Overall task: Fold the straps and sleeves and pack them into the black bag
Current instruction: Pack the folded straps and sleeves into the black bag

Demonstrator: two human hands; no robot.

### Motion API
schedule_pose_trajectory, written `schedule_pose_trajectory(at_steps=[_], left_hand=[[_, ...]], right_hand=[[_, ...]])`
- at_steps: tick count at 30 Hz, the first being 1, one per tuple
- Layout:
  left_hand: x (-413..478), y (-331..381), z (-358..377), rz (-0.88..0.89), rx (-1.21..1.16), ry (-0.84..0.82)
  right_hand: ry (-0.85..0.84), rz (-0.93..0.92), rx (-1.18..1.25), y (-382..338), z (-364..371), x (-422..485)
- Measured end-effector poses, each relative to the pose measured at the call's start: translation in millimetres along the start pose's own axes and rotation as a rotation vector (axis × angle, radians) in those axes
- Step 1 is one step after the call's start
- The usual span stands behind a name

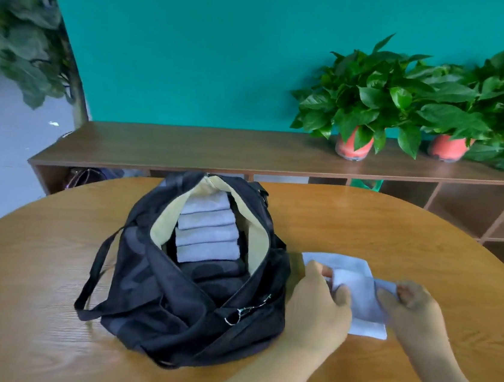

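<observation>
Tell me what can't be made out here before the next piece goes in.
Head view only:
- Bottom of the black bag: hidden under the folded grey pieces and its own walls.
- Folds of the grey cloth: partly covered by the left hand and right hand.
- The foliage at the left edge: blurred, cut off.

Left hand (317, 305) gripping, right hand (413, 306) pinching

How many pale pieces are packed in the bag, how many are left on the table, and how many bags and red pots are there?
Folded pale pieces inside the black bag: 4
Pale piece on the table, pinched by left hand and right hand: 1
Black bag: 1
Red plant pots on the shelf: 3, one cut off at the edge
Total: 9
</observation>
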State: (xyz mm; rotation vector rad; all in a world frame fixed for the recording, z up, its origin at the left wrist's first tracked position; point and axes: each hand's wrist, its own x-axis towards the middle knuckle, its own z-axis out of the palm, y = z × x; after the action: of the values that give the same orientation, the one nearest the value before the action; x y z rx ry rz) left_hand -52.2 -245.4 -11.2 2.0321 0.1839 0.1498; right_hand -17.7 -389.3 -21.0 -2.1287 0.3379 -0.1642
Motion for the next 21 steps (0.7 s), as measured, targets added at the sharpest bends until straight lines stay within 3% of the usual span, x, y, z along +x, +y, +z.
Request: schedule_pose_trajectory(at_steps=[7, 14, 21], left_hand=[[2, -5, -77, 0.162, 0.031, 0.159], [59, -37, -182, 0.057, 0.237, 0.323], [114, -62, -221, -0.078, 0.676, 0.144]], right_hand=[[-0.021, -0.149, -0.014, -59, 27, -24], [0.014, -0.416, -0.216, -153, 130, -15], [-0.011, -0.534, -0.497, -185, 217, 13]])
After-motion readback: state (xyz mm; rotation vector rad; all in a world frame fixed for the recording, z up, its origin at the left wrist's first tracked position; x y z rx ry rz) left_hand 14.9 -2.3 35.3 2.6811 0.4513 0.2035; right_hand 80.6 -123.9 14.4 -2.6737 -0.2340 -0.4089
